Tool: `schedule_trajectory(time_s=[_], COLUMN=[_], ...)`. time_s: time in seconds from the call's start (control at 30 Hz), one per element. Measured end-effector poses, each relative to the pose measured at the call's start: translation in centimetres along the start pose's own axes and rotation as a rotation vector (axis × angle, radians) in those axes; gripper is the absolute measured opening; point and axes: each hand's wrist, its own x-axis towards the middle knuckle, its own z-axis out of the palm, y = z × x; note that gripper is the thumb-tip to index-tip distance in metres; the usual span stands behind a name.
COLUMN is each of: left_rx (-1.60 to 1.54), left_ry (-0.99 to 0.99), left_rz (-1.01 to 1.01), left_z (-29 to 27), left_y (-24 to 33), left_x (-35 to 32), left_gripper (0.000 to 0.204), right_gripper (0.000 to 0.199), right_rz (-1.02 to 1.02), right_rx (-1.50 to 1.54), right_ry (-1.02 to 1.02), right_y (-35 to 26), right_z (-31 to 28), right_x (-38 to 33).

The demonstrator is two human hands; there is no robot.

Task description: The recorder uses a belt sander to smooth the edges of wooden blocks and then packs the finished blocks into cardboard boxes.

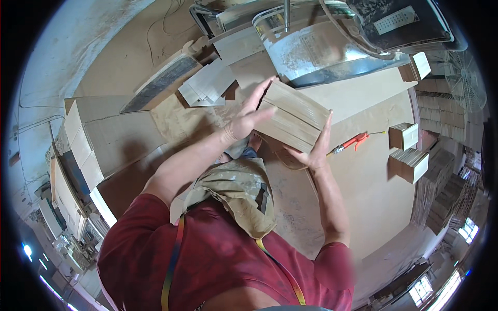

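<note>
Reviewer: How is the load held?

Inspector: A tan, block-shaped stack of thin boards (298,106), marked by a dark lengthwise gap, is held between two bare hands. Its nine-o'clock end is pressed by the left hand (248,118), half spread, the thumb laid across the face. Its four-o'clock end is braced by the right hand (317,153), fingers and thumb widely parted. Whether weight is borne from below cannot be told.

Reviewer: What faults are foreseen?

Inspector: Should end pressure be slackened, inner boards could be shed, most likely along the gap. If one end is squeezed harder, the stack could be skewed. A red-bodied, silver-nosed hand tool (357,141), lying at four o'clock, could be knocked by a low swing.

Reviewer: And edges and room?

Inspector: At twelve o'clock, travel is limited by a shiny, dust-smeared metal drum (319,54). Between five and six, the tabletop's near edge is partly hidden by the right forearm (334,205). The widest room is offered at about half past four, on the flat, pale tan tabletop (371,194). Between three and four, it is bounded by two small, pale-ended board bundles (407,165).
</note>
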Motion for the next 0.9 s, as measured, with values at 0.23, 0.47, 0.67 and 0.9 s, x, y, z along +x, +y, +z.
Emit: schedule_trajectory(time_s=[0.23, 0.47, 0.67, 0.9], left_rx=[0.155, 0.024, 0.195, -0.046], left_ry=[-0.005, 0.058, 0.094, 0.131], left_rz=[0.049, 0.056, -0.11, -0.088], left_z=[0.4, 1.4, 1.4, 1.6], left_y=[1.4, -0.3, 0.9, -1.3], left_x=[0.0, -1.3, -0.6, -0.4], left_gripper=[0.107, 0.088, 0.079, 0.082], right_gripper=[0.156, 0.153, 0.152, 0.143], right_rz=[0.038, -0.073, 0.004, -0.023], right_rx=[0.087, -0.086, -0.066, 0.064], right_ry=[-0.098, -0.085, -0.038, 0.117], right_y=[-2.9, -0.3, -0.4, -3.0], right_z=[-1.9, -1.1, 0.0, -2.8], right_x=[2.6, -0.6, -1.4, 0.8])
